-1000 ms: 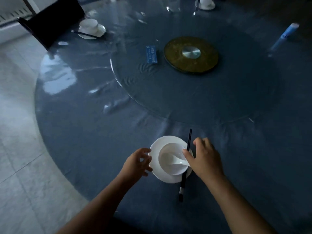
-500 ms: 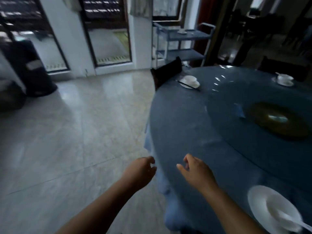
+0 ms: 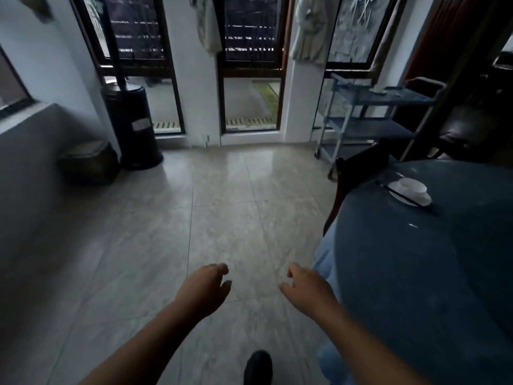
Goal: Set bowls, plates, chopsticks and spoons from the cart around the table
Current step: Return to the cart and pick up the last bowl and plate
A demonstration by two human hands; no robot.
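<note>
The round table (image 3: pixel 416 273) with its blue cloth fills the right side. On it at the far edge lies a white plate (image 3: pixel 423 200) with a white bowl (image 3: pixel 413 186) on it and black chopsticks (image 3: pixel 399 194) across the plate. The blue-grey cart (image 3: pixel 369 118) stands by the windows at the back right; something small and pale sits on its top shelf. My left hand (image 3: pixel 205 287) and my right hand (image 3: pixel 308 287) hang over the floor, fingers loosely curled, both holding nothing.
A dark chair (image 3: pixel 358 173) stands between the cart and the table. A tall black cylinder (image 3: pixel 130 126) and a dark bin (image 3: pixel 88 162) sit at the back left by the wall. Tiled floor (image 3: pixel 222 218) stretches ahead. My shoe (image 3: pixel 258 366) shows at the bottom.
My hands left the plate, bowl, spoon and chopsticks set at the near table edge. My view has swung left, away from the table, toward the floor and the cart.
</note>
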